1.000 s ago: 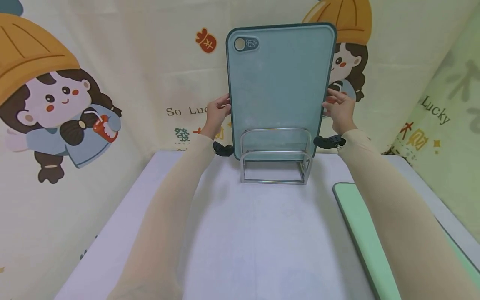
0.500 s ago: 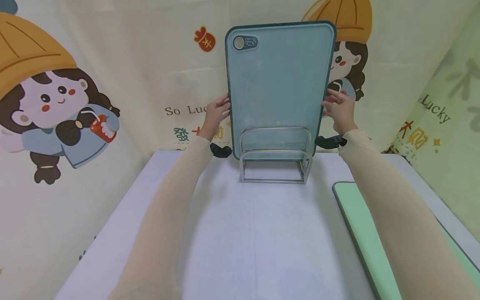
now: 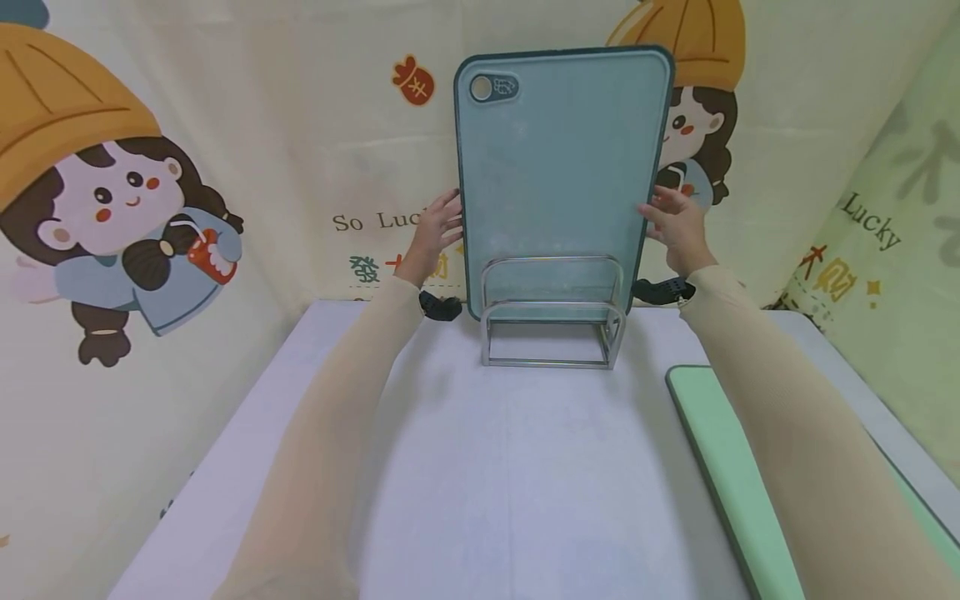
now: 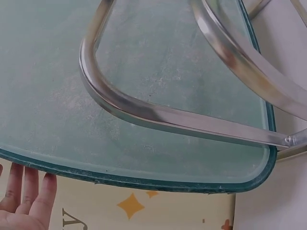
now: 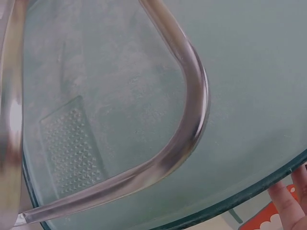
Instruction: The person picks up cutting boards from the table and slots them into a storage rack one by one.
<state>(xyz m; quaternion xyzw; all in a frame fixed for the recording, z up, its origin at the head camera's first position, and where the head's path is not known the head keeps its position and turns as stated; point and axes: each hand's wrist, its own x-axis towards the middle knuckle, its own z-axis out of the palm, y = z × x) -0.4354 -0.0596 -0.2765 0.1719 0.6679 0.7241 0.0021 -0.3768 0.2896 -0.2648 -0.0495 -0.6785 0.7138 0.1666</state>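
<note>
Table (image 3: 465,467) spreads widest before us, white-covered; at twelve o'clock our teal cutting board (image 3: 558,175) stands upright in the metal rack (image 3: 553,333); a green mat (image 3: 731,483) lies at four o'clock; our left hand (image 3: 435,237) rests straight-fingered by the board's nine o'clock edge, our right hand (image 3: 675,229) likewise at three o'clock, both released, gripping nothing.

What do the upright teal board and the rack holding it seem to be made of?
The teal board looks like plastic: matte, faintly scuffed face, darker rim, a moulded dotted patch near its bottom edge. The rack looks like polished metal, probably steel: bent bars with bright reflections and a visible joint.
</note>
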